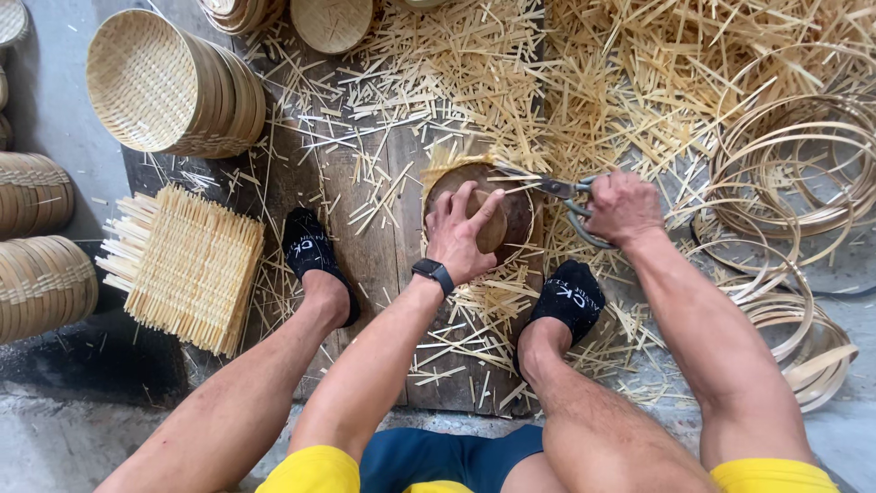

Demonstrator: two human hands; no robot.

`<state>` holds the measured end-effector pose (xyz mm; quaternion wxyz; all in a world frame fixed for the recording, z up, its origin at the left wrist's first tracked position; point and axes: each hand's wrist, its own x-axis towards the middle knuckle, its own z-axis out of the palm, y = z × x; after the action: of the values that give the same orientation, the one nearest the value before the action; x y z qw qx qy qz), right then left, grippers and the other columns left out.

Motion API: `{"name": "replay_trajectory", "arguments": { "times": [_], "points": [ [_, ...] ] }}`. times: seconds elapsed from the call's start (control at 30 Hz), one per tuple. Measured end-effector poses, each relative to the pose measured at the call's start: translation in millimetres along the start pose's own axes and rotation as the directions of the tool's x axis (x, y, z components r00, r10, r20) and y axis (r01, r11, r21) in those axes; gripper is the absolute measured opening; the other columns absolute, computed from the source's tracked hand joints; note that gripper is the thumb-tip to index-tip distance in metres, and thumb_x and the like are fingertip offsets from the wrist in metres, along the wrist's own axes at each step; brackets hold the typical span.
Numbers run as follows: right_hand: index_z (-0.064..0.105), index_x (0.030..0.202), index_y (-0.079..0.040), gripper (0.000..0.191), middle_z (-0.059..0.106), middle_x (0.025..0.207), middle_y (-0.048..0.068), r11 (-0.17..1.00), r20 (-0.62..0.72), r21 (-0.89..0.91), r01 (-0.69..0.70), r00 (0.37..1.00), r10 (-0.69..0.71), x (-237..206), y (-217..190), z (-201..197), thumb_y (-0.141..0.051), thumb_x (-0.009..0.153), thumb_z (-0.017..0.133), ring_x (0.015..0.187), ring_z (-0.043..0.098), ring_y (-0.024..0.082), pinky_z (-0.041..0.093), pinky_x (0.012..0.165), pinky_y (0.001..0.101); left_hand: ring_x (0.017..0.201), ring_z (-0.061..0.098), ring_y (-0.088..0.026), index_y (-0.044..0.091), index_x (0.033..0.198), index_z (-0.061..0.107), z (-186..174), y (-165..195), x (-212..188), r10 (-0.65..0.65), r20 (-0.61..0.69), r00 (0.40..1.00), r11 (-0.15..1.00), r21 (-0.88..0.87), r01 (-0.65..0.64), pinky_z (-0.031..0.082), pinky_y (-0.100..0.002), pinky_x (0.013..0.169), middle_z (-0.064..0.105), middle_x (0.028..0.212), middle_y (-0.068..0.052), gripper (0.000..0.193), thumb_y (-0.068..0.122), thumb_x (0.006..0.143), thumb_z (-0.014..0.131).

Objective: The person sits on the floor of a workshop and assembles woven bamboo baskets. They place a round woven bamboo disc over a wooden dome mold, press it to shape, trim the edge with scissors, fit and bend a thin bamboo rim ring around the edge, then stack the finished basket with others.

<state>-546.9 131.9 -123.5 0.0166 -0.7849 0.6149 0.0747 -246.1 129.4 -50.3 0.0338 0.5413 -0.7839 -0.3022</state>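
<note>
Fingers of my left hand lie spread and pressed flat over a small wooden disc, which sits on top of the round woven piece I am trimming. That piece lies on the dark plank between my two feet, just ahead of my right sock and well right of my left sock. My right hand is curled tight round the handles of the shears, whose blades reach left to the far rim of the woven piece; whether they are biting a splint right now I cannot tell.

From the head camera, the woven piece looks light and thin, stiff across its face but springy, with loose splint ends bristling at its rim. I judge it would skate or lift if not pinned, so the flat press through the disc at its middle seems the right hold, leaving the edge free all round. Splint ends look sharp and brittle, likely to snap rather than bend.

Around me: a stack of square woven mats to the left, nested round baskets beyond it, bamboo hoops coiled at the right, and offcut splints strewn thick across the floor.
</note>
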Motion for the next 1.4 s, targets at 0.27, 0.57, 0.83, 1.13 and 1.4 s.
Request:
{"name": "replay_trajectory", "arguments": {
  "times": [0.27,0.57,0.83,1.13,1.4],
  "points": [
    [0.065,0.082,-0.006,0.032,0.061,0.074,0.008,0.999,-0.201,-0.025,0.025,0.979,-0.03,11,-14,13,-0.037,0.076,0.067,0.066,0.058,0.018,0.052,0.059,0.0299,0.144,0.029,-0.04,0.043,0.153,0.041,-17,-9,14,0.192,0.239,0.952,0.969,0.107,-0.222,0.033,-0.062,0.115,0.03,0.158,-0.009,0.113,0.023,0.052,0.089],
    [0.065,0.084,-0.002,0.048,0.061,0.075,0.011,0.999,-0.178,0.017,0.032,0.984,-0.028,0,-2,4,-0.047,0.072,0.073,0.067,0.058,0.022,0.053,0.059,0.0328,0.143,0.027,-0.045,0.032,0.155,0.039,22,15,6,-0.14,-0.252,0.957,0.99,-0.025,0.138,0.033,-0.065,0.107,0.027,0.157,-0.017,0.107,0.034,0.062,0.093],
    [0.064,0.087,-0.009,0.026,0.062,0.081,0.008,1.0,0.046,-0.009,-0.006,0.999,0.006,-5,7,10,-0.031,0.102,0.069,0.073,0.06,0.016,0.05,0.062,0.0323,0.144,0.028,-0.041,0.03,0.149,0.048,10,-4,10,0.01,-0.103,0.995,1.0,0.002,-0.01,0.031,-0.065,0.111,0.033,0.154,-0.015,0.1,0.026,0.058,0.09],
    [0.066,0.09,-0.008,0.028,0.061,0.076,0.006,1.0,0.175,-0.01,0.018,0.984,-0.016,11,-2,6,-0.032,0.102,0.06,0.068,0.06,0.016,0.053,0.065,0.0321,0.147,0.028,-0.036,0.036,0.147,0.052,-7,-17,15,0.246,0.078,0.966,0.966,0.06,-0.25,0.026,-0.062,0.117,0.037,0.156,-0.007,0.1,0.021,0.053,0.086],
    [0.068,0.104,0.0,0.068,0.064,0.094,0.013,0.999,0.052,-0.013,0.052,0.997,-0.051,13,-7,-7,-0.061,0.073,0.071,0.088,0.062,0.024,0.056,0.078,0.0357,0.146,0.026,-0.041,0.04,0.142,0.055,-15,-21,25,0.316,0.27,0.91,0.928,0.112,-0.356,0.021,-0.064,0.117,0.037,0.156,-0.004,0.094,0.019,0.055,0.085]
  ]
}}
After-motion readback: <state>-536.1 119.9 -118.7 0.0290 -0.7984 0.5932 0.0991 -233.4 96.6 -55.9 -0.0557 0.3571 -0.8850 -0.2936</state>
